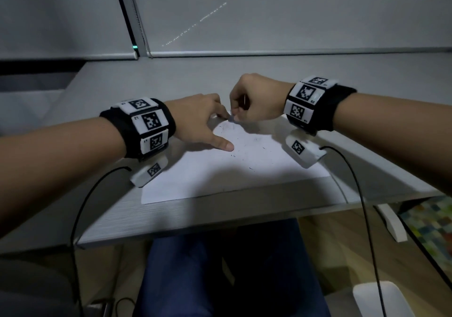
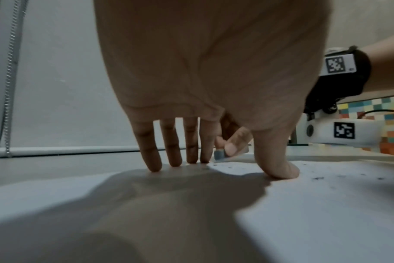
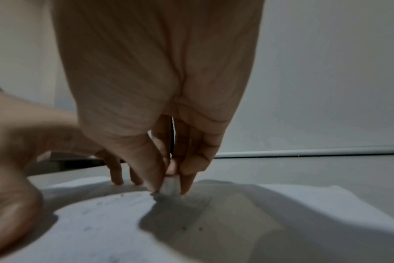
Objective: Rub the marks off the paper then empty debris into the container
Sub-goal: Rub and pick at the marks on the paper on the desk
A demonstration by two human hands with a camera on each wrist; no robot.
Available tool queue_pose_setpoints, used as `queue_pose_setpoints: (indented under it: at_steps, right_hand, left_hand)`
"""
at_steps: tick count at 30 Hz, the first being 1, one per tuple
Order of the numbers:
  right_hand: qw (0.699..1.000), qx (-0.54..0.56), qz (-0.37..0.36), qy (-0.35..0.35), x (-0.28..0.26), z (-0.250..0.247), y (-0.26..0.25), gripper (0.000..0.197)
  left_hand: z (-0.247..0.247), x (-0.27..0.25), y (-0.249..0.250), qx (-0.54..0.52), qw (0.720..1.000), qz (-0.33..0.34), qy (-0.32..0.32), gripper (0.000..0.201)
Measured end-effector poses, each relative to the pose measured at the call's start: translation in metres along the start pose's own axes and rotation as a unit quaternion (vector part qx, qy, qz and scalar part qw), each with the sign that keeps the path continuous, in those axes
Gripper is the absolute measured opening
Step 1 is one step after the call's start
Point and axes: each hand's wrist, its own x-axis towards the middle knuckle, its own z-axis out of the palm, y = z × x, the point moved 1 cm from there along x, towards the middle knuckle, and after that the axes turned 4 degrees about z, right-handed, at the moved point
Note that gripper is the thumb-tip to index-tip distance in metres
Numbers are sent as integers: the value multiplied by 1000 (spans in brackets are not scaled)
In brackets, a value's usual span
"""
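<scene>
While the left hand (image 1: 200,118) presses spread fingers flat to steady the paper (image 1: 234,167), the right hand (image 1: 254,101) pinches an eraser (image 3: 169,185) against its marks.

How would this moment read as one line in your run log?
step: erasing | right hand: pinches eraser on paper | left hand: presses paper flat | debris: on paper

Bare forearms, no sleeves. Black wristband (image 1: 342,106) on right wrist, black wristband (image 1: 115,123) on left. White square tiles with black-and-white fiducial markers (image 1: 151,120) around each band. White camera housing (image 1: 303,151) under right wrist, white camera housing (image 1: 149,173) under left, one marker apiece. Thin black cable (image 1: 362,206) from right housing, black cable (image 1: 83,206) from left. Dark blue trousers (image 1: 220,267) below desk edge.
</scene>
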Motion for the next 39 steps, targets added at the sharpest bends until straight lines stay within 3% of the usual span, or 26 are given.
queue_pose_setpoints:
  at_steps: [5,12,20,25,28,32,39]
  right_hand:
    - [1000,6,11,15,3,11,4,10]
    - [998,50,3,42,4,20,-2,10]
    - [996,68,-65,-8,-3,22,-16,5]
    - [998,35,-2,47,12,20,-7,9]
    - [999,26,-14,42,7,21,-13,11]
    - [997,50,-50,-1,-1,24,-19,11]
    - [999,30,-8,44,10,21,-15,14]
  left_hand:
    - [-11,9,4,2,998,-41,-50,97]
    - [4,9,4,-16,996,-78,27,120]
    - [11,6,-3,-35,994,-96,26,106]
    - [11,5,-3,-38,993,-107,15,118]
    - [9,6,-2,-38,993,-108,21,118]
    - [6,6,0,-45,992,-110,44,102]
    - [6,6,0,-55,990,-119,45,113]
